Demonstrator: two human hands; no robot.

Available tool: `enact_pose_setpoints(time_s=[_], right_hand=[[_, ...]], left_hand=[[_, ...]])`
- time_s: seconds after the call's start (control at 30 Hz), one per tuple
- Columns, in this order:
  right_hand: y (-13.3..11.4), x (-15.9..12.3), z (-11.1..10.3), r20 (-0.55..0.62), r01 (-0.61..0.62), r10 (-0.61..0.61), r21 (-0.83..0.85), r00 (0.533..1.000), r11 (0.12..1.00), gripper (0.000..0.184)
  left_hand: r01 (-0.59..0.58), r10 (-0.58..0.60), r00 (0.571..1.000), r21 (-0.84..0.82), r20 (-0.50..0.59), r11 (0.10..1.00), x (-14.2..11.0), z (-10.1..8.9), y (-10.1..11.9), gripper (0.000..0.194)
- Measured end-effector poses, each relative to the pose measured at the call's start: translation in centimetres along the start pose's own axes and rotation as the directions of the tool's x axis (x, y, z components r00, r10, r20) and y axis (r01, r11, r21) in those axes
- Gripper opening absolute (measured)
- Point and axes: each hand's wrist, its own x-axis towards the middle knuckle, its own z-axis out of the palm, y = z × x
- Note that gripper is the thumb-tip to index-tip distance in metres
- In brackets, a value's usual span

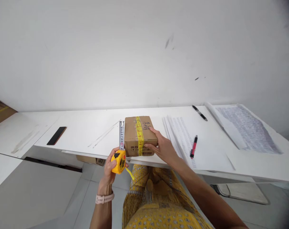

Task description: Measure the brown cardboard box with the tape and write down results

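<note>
Currently, a brown cardboard box rests on the white counter, close to its near edge and about midway along it, with yellow printed tape running over its top and down its near side, and black handwriting on the top to the right of that tape. The left hand has its fingers curled closed around a yellow tape measure, held at the counter's near edge, to the near left of the box; its strap dangles to the right. From the case, the metal blade reaches toward the far side, just beside the box's left side. The right hand has hold of the box's right end, its fingers partly spread, one over the top and the thumb against the near side. Right of the box lie printed sheets with a red and black pen on them; a black pen is farther back. A dark flat block lies well to the left.
</note>
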Motion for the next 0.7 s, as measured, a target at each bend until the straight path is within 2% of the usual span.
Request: enact_pose_setpoints(time_s=[0.1,0.2,0.27,0.33,0.43,0.57,0.7], right_hand=[[-2.3,0.5,-1.7,-0.069,-0.099,0.089,-0.159,0.994,0.982,0.066],[-3.2,2.4,-2.5,-0.2,-0.026,-0.02,-0.227,0.98,0.974,0.052],[-3.0,4.0,-2.4,-0.238,0.074,-0.114,-0.17,0.965,0.983,0.045],[-2.6,5.3,-1.9,-0.201,0.136,-0.135,-0.009,0.97,0.991,0.04],[-2.3,6.1,-1.1,-0.146,0.13,-0.1,0.209,0.984,0.969,0.038],[-2.4,5.8,-0.6,-0.173,0.157,-0.122,0.207,0.977,0.966,0.036],[-2.8,5.5,-0.8,-0.205,0.174,-0.134,0.19,0.969,0.966,0.033]], left_hand=[[-0.026,0.025,0.999,0.01,0.043,1.0,0.0,0.4,2.2,0.065],[-0.048,0.047,0.998,0.049,0.029,0.998,0.5,1.1,3.9,0.063],[-0.095,0.094,0.995,0.102,0.01,0.99,0.6,2.0,4.3,0.061],[-0.142,0.146,0.989,0.168,-0.016,0.976,0.3,3.0,4.2,0.058],[-0.129,0.142,0.988,0.184,-0.057,0.974,-0.8,4.7,3.5,0.054],[-0.019,0.021,0.999,0.062,-0.033,0.998,-1.9,6.5,2.0,0.054],[0.056,-0.055,0.998,-0.024,0.012,0.998,-2.0,7.1,0.5,0.05]])
